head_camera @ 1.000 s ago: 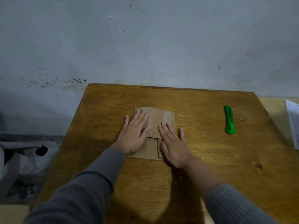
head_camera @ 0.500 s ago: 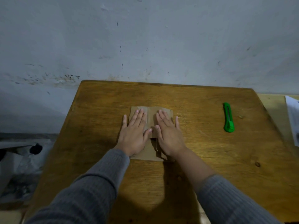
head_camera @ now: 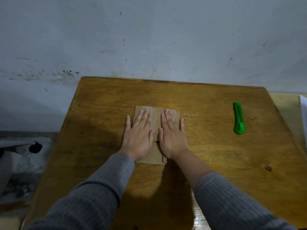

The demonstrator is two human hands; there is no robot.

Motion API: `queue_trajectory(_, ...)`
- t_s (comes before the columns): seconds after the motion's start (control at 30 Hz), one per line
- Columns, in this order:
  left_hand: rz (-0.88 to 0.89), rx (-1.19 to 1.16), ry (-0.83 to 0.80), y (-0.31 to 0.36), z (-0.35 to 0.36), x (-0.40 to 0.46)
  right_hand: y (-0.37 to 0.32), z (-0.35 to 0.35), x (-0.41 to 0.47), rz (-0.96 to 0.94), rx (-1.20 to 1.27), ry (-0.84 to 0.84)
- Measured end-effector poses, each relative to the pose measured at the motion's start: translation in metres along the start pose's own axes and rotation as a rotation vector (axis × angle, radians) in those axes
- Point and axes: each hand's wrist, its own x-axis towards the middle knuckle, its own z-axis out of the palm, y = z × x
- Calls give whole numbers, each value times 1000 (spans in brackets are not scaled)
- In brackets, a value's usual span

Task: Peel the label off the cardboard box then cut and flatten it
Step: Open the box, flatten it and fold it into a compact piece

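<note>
A flattened brown cardboard box (head_camera: 156,117) lies in the middle of the wooden table (head_camera: 207,155). My left hand (head_camera: 139,135) presses flat on its left half, fingers straight and pointing away from me. My right hand (head_camera: 172,134) presses flat on its right half beside it, thumbs almost touching. Both palms hide most of the cardboard; only its far edge, a centre strip and the near flap show. A green utility knife (head_camera: 239,118) lies on the table to the right, apart from both hands.
A grey stained wall stands right behind the table's far edge. A white sheet (head_camera: 304,110) lies on a paler surface at the far right. Dark clutter and a pale bag (head_camera: 25,156) sit on the floor left of the table.
Both hands have slid forward over the cardboard, toward its far edge, and come closer together. The cardboard's raised far flap now lies flatter. The knife has not moved.
</note>
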Motion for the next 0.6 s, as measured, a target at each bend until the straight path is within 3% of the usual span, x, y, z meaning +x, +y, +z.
queue_trajectory(0.3,-115,-26,30,2,-3,-6,1,2,-1,4,71,69)
queue_trajectory(0.43,-307,-100,35,3,-3,-14,2,2,-8,198,88,147)
queue_trajectory(0.6,-349,-170,27,7,-3,-15,-8,-1,-14,330,242,107)
